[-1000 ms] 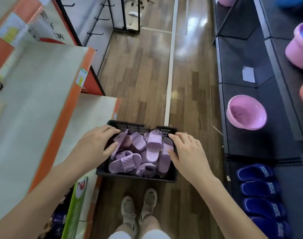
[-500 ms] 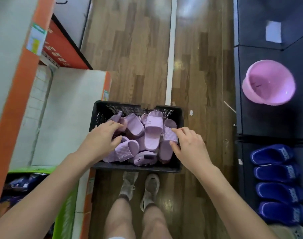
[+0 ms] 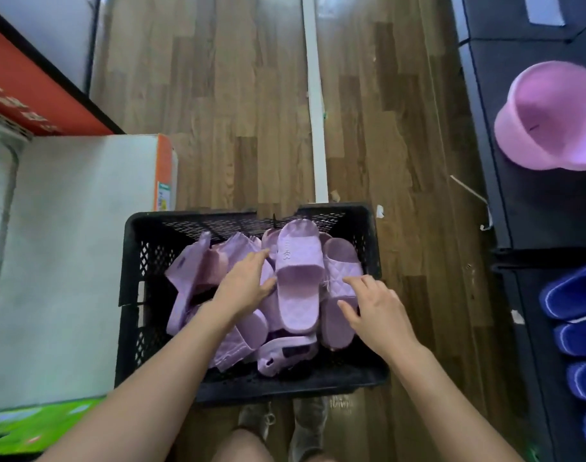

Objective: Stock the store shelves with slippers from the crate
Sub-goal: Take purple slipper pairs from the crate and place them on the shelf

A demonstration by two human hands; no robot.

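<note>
Head view: both forearms reach forward and down into a black mesh crate (image 3: 151, 248) on the wooden floor (image 3: 235, 95). The left hand (image 3: 248, 281) lies palm-down on the heap of lilac slippers (image 3: 198, 271), fingers straight and close together, pointing to the far wall, thumb against the left edge of the top slipper (image 3: 298, 288). It grips nothing. The right hand (image 3: 375, 311) is palm-down with fingers spread and slightly bent over a quilted slipper (image 3: 343, 258). Whether the fingertips touch it I cannot tell.

The top slipper lies strap-up on the pile. Its long axis runs away from the person, and its toe is near the far rim. The quilted slipper lies alongside it, roughly parallel, by the right wall.

The crate's left wall stands just beside a white shelf (image 3: 85, 228) with an orange edge. A strip of floor separates its right wall from dark shelving (image 3: 535, 221), which holds a pink basin (image 3: 551, 118) and blue slippers (image 3: 571, 295). Open floor lies beyond the far rim.
</note>
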